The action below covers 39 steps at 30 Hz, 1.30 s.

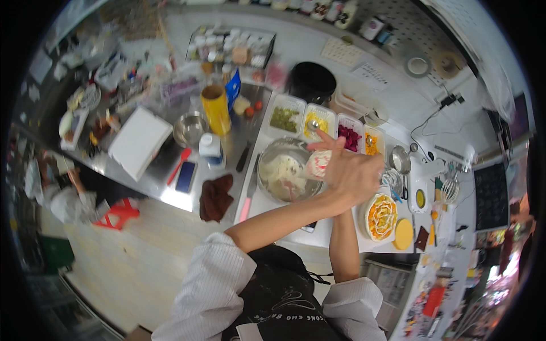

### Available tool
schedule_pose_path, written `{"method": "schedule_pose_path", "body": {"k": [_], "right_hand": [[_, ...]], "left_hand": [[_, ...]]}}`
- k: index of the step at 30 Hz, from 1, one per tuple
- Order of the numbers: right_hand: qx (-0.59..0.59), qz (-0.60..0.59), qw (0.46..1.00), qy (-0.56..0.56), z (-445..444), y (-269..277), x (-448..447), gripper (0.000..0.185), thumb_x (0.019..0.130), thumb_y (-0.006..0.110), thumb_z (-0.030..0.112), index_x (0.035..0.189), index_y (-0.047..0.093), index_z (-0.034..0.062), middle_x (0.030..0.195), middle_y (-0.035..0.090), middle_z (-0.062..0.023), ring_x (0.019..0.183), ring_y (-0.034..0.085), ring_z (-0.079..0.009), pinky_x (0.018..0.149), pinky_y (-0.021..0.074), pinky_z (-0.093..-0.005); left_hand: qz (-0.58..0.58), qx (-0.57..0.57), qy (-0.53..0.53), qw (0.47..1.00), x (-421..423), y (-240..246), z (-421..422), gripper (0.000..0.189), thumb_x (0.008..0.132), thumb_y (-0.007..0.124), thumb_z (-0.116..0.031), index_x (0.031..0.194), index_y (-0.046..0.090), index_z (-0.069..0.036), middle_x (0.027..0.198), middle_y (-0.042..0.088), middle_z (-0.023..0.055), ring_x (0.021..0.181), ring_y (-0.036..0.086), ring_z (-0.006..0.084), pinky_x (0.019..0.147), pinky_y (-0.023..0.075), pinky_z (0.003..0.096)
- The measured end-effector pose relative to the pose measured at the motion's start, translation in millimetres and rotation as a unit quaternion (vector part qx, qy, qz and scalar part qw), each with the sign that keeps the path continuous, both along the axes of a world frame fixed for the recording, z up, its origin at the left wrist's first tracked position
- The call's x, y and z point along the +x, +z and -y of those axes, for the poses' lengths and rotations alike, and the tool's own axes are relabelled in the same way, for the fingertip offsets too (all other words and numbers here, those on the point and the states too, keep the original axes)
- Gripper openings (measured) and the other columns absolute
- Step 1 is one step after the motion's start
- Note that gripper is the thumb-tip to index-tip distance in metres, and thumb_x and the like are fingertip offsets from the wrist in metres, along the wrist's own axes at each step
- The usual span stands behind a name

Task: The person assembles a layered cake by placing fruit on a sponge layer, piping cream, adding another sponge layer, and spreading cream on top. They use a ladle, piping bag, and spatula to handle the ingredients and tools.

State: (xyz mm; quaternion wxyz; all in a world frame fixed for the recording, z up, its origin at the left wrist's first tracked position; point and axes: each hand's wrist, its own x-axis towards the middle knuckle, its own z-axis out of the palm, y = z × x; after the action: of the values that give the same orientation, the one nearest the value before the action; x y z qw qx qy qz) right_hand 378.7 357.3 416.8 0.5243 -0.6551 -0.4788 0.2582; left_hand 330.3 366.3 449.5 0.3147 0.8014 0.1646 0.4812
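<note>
My left hand [356, 177] crosses over my right wrist, at the right rim of a metal mixing bowl [266, 187] that holds white cream. A clear plastic bag or cup with red marks [319, 165] is at the fingers and tilts over the bowl. My right forearm [345, 247] comes up from below; the hands overlap, so which one grips the plastic thing cannot be told. Something pink is blurred in the bowl. Behind lie white trays of green pieces [284, 119], yellow pieces [318, 121], magenta pieces [349, 135] and orange pieces [372, 144]. A cake topped with fruit and cream [381, 217] stands just right.
A pink-handled spatula [245, 208] lies left of the bowl. Further left are a white box [140, 143], a phone [186, 177], a brown cloth [216, 197] and a white bottle [211, 151]. A yellow disc [403, 234] lies beside the cake. Another person [68, 192] is at far left.
</note>
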Motion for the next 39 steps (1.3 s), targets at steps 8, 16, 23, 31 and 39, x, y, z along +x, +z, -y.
{"method": "schedule_pose_path", "body": {"k": [8, 16, 23, 31, 39], "right_hand": [[0.032, -0.007, 0.997, -0.073, 1.7, -27.3, -4.8, 0.039, 0.101, 0.042, 0.010, 0.135, 0.061, 0.0079, 0.129, 0.068, -0.0053, 0.098, 0.063, -0.0088, 0.089, 0.0448, -0.0196], [0.007, -0.017, 1.000, -0.011, -1.7, -61.4, 27.9, 0.036, 0.098, 0.043, 0.007, 0.128, 0.062, 0.0063, 0.130, 0.066, -0.0037, 0.095, 0.061, -0.0094, 0.086, 0.0459, -0.0206], [-0.104, 0.115, 0.982, -0.106, 0.7, -55.7, 18.9, 0.025, 0.095, 0.043, 0.005, 0.111, 0.062, 0.0041, 0.117, 0.065, -0.0021, 0.087, 0.057, -0.0099, 0.078, 0.0469, -0.0224], [-0.042, 0.298, 0.944, -0.138, -4.0, -64.3, 1.8, 0.026, 0.097, 0.041, 0.008, 0.079, 0.060, 0.0051, 0.074, 0.061, -0.0037, 0.071, 0.054, -0.0117, 0.069, 0.0458, -0.0243], [-0.126, 0.131, 0.976, -0.121, -16.2, -74.4, 3.6, 0.026, 0.098, 0.042, 0.007, 0.082, 0.062, 0.0043, 0.075, 0.064, -0.0051, 0.070, 0.058, -0.0130, 0.069, 0.0471, -0.0257]], "left_hand": [[0.167, -0.253, -0.067, 0.951, 6.1, -29.4, 37.2, 0.011, 0.071, 0.060, 0.004, 0.069, 0.057, -0.007, 0.057, 0.060, 0.0113, 0.055, 0.063, 0.0310, 0.055, 0.0456, 0.0399], [0.178, -0.283, -0.076, 0.939, 1.2, -36.5, 44.5, 0.012, 0.070, 0.059, 0.005, 0.069, 0.057, -0.007, 0.058, 0.060, 0.0116, 0.055, 0.063, 0.0305, 0.055, 0.0454, 0.0392], [0.168, -0.276, -0.075, 0.943, -2.9, -36.9, 32.5, 0.010, 0.073, 0.060, 0.003, 0.069, 0.059, -0.006, 0.059, 0.062, 0.0112, 0.055, 0.064, 0.0305, 0.054, 0.0465, 0.0390], [0.171, -0.296, -0.054, 0.938, -1.9, -43.8, 14.4, 0.013, 0.071, 0.059, 0.006, 0.067, 0.060, -0.006, 0.058, 0.062, 0.0110, 0.053, 0.064, 0.0287, 0.053, 0.0453, 0.0370], [0.222, -0.374, -0.106, 0.894, -5.6, -55.8, 6.4, 0.014, 0.070, 0.053, 0.011, 0.068, 0.056, -0.003, 0.059, 0.061, 0.0119, 0.055, 0.063, 0.0298, 0.054, 0.0450, 0.0370]]}}
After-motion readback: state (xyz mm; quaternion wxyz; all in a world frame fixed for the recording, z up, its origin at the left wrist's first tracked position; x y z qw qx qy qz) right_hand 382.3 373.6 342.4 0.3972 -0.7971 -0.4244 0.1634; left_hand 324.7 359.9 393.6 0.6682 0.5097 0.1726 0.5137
